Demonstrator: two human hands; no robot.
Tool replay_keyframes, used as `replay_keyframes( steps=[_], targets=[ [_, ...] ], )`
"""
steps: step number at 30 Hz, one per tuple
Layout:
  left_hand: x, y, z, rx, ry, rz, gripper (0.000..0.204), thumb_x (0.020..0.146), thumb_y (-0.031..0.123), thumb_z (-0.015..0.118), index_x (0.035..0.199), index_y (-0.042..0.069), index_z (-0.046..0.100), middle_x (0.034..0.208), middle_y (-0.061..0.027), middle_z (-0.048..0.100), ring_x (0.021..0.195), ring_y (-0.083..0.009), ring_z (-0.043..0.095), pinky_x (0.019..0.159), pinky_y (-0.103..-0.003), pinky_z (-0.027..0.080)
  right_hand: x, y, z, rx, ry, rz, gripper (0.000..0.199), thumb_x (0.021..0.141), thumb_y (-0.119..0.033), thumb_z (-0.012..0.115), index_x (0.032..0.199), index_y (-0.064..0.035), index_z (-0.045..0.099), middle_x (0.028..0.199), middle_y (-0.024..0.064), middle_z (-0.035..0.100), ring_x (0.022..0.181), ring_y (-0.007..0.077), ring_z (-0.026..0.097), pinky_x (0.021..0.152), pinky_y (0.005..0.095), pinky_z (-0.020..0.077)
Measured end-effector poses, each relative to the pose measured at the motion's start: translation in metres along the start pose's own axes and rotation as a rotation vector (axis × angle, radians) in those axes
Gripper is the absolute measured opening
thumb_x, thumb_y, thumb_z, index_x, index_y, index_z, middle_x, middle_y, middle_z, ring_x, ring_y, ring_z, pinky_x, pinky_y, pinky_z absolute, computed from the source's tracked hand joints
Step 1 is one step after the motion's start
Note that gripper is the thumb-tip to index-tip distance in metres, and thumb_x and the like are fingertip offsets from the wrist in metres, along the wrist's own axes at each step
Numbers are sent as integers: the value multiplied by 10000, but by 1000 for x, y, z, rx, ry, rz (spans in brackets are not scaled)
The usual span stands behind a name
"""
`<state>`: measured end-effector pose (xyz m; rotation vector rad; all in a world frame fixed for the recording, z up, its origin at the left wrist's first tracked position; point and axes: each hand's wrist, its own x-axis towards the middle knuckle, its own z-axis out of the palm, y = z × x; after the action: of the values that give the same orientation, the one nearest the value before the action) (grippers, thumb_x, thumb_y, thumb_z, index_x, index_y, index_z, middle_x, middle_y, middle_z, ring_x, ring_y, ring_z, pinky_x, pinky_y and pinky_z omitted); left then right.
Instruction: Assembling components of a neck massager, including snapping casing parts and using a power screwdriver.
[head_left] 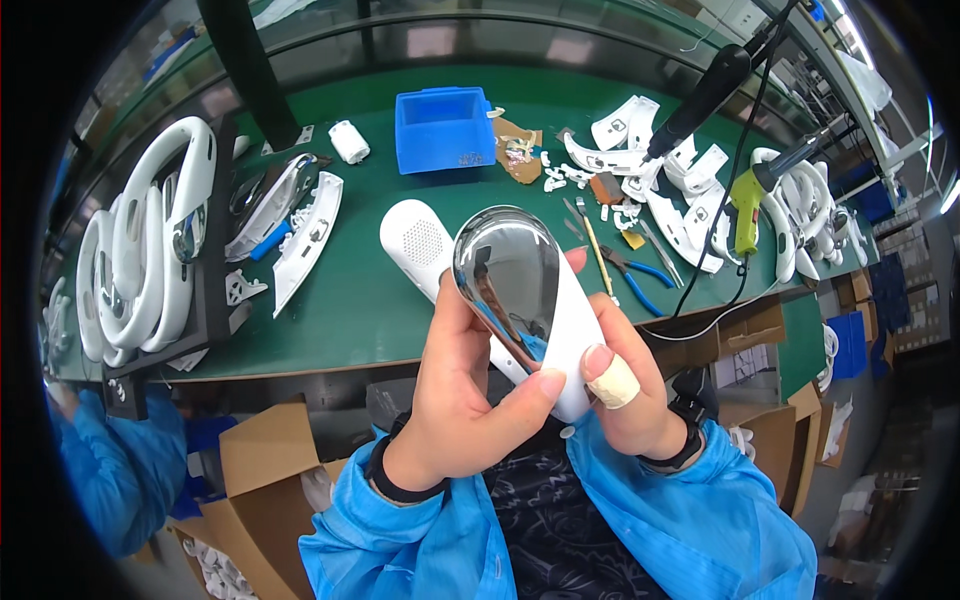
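Note:
Between my two hands is a white plastic housing [572, 345] with a glossy, mirror-like teardrop panel [512, 270], its rounded end pointing away from me. My left hand [465, 390] grips its left side, the thumb pressed near the panel's narrow tip. On the other side my right hand [640, 400] closes around the lower right edge; tan tape wraps one of its digits. A white piece with a perforated round end [415, 235] runs behind my left hand. Whether it is joined to the housing or held separately I cannot tell.
A blue bin [445, 130] stands at the back of the green table [340, 280]. Blue-handled pliers [640, 275], a black power screwdriver [700, 100], a green-handled tool [746, 210] and white plastic parts [690, 220] are at right. White loops [150, 250] stand left; another person's blue sleeve [115, 470] shows below.

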<state>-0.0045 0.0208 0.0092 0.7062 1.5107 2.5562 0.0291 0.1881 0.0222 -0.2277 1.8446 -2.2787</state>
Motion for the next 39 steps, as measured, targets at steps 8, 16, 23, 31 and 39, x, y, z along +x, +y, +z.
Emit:
replay_keyframes(
  steps=[8,16,23,31,39],
  targets=[
    [5,17,29,-180,191,-245,640,900,158,658,1428,-70,378,1198,-254,672,1140,-305,660,988,-438,524,-2,4,7,79,-84,6,490,1051,-351,486,1370,16,429,1258,92,561,1125,142,548,955,300,444],
    [-1,0,30,22,221,-36,359,879,63,644,1202,-82,590,1037,-154,713,1012,-200,654,906,-360,523,-3,22,-2,44,-145,-26,590,1054,-342,480,1489,32,343,1385,119,507,1267,206,510,1072,360,397],
    [0,3,30,67,207,-26,584,846,108,667,1348,-85,438,1041,-187,721,1033,-231,668,945,-402,517,-2,25,0,55,-126,-95,523,1059,-317,477,1445,27,403,1350,112,532,1231,188,525,1043,353,413],
    [4,-2,22,274,48,88,817,874,63,658,1517,-97,179,1283,-219,637,1118,-183,620,1007,-347,465,1,17,2,299,-26,120,538,1062,-395,420,1408,16,444,1240,92,606,1083,142,603,921,282,472],
    [1,-5,16,279,-11,88,834,899,108,655,1520,-111,143,1609,-272,181,1342,-388,518,1029,-448,474,1,16,5,386,-28,183,653,1044,-425,446,1523,9,355,1299,88,590,1105,136,597,924,278,473]
  ],
)
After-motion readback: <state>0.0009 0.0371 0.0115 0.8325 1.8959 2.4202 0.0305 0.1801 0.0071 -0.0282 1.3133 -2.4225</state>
